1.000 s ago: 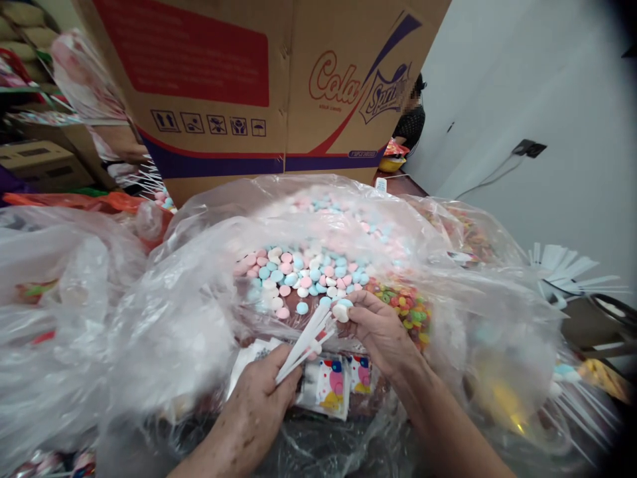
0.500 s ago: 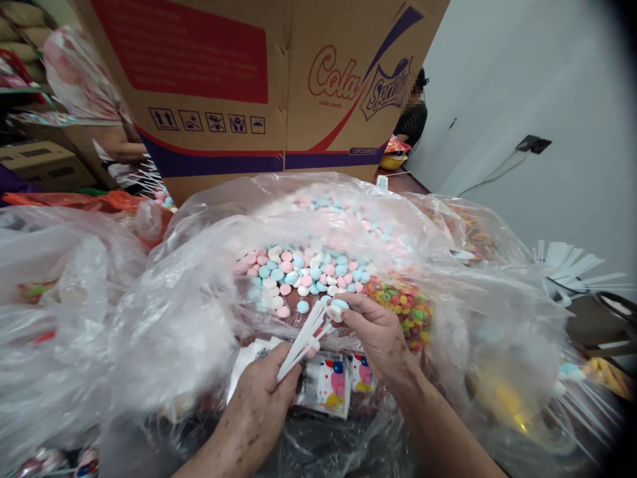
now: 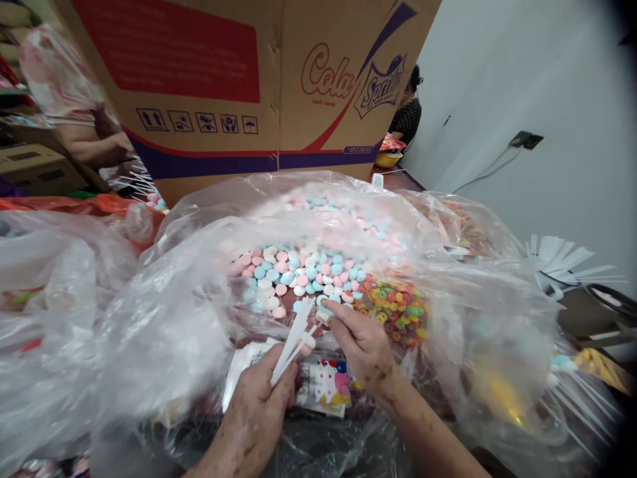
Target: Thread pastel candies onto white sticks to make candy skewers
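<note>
My left hand (image 3: pixel 259 406) is closed around a bundle of flat white sticks (image 3: pixel 294 340) that slant up and to the right. A pale pink candy (image 3: pixel 309 342) sits beside these sticks, just above my left fingers. With thumb and index finger, my right hand (image 3: pixel 367 346) pinches a small white round candy (image 3: pixel 323 317) close to the stick tips. Behind my hands lie loose pink, blue and white candies (image 3: pixel 301 280) in a clear plastic bag. Colourful ring candies (image 3: pixel 395 309) are heaped beyond my right hand. Printed clear packets (image 3: pixel 323 384) lie below the sticks.
A large cardboard carton (image 3: pixel 209 73) stands across the back. Crumpled clear plastic (image 3: pixel 164 332) spreads around the candies. White strips (image 3: pixel 567 262) fan out at right, with sticked candies (image 3: pixel 572 392) nearer me. One person (image 3: pixel 74 99) works at left; another (image 3: pixel 405 119) is partly hidden behind the carton.
My right hand has moved slightly left and down with the candy. The whole view has shifted a little, and the person at left shows more arm. My left hand keeps its hold on the sticks.
</note>
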Demonstrator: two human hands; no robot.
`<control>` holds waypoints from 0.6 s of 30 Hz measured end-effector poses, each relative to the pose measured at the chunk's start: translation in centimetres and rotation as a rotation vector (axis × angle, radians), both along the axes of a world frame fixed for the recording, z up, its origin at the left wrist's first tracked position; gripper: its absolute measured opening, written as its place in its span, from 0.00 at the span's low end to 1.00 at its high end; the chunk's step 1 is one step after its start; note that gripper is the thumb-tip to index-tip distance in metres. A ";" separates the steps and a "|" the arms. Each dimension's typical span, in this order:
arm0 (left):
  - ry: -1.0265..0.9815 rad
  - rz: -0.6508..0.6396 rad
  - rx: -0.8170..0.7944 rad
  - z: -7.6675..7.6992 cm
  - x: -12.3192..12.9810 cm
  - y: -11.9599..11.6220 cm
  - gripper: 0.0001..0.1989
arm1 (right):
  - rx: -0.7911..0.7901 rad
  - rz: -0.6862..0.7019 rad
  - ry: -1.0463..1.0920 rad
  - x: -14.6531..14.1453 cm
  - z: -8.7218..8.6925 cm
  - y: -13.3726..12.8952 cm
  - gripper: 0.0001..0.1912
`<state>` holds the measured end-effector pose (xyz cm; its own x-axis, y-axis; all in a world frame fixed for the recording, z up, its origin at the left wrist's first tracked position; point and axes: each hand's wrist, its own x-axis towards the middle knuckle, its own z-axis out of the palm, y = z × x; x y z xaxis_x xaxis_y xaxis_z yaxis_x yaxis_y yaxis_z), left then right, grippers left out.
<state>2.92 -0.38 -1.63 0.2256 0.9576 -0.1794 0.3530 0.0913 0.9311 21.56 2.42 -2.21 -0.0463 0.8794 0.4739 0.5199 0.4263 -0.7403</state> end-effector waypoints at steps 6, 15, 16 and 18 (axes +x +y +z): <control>0.043 -0.023 0.068 0.0 -0.6 0.0 0.19 | 0.195 0.049 -0.186 -0.7 -0.5 -0.7 0.22; -0.031 0.064 0.066 -0.5 0.4 0.3 0.18 | 0.174 0.165 -0.220 -0.5 1.8 -1.6 0.20; -0.061 0.074 0.053 -0.6 0.4 0.3 0.19 | 0.165 0.135 -0.228 0.1 2.0 -1.6 0.19; -0.114 0.099 0.033 -0.7 0.4 0.4 0.20 | 0.141 -0.043 -0.273 2.0 2.1 -1.7 0.17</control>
<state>3.30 -0.03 -2.35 0.1474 0.9810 -0.1263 0.2354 0.0892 0.9678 23.55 0.75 -0.12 -0.1528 0.8095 0.5669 0.7110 0.4884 -0.5059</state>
